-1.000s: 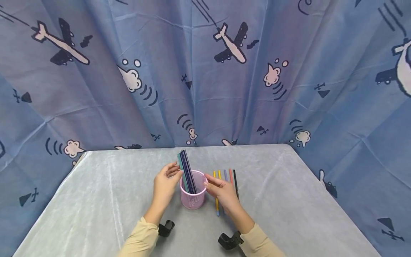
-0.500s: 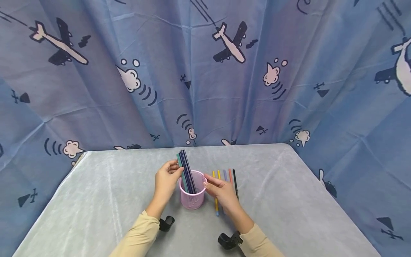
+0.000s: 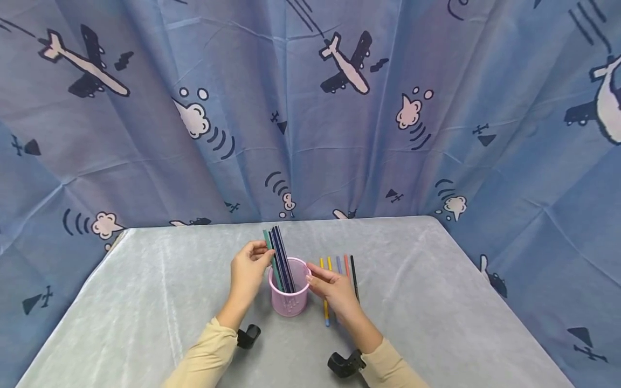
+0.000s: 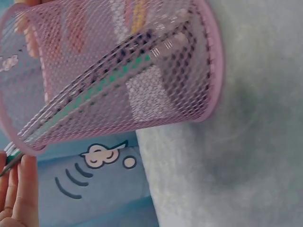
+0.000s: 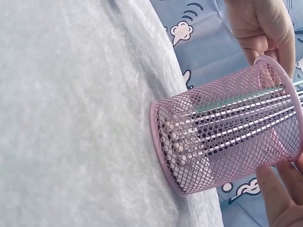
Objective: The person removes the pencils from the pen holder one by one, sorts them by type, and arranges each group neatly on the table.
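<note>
A pink mesh pencil cup stands upright on the table, holding several dark blue pencils and a green pencil, all leaning left. My left hand pinches the green pencil near its upper end, above the cup's left rim. Its fingertips show just past the rim in the left wrist view. My right hand grips the cup's rim on the right side, thumb toward me. Through the mesh, the pencils' eraser ends rest at the cup's bottom.
Right of the cup, partly under my right hand, lie two yellow pencils, a purple pencil, a red pencil and a black pencil. A grey cloth covers the table; a blue patterned curtain hangs behind.
My left hand has shifted slightly left, and the green pencil's upper end now stands a little apart from the dark blue bunch. My right hand stays at the cup.
</note>
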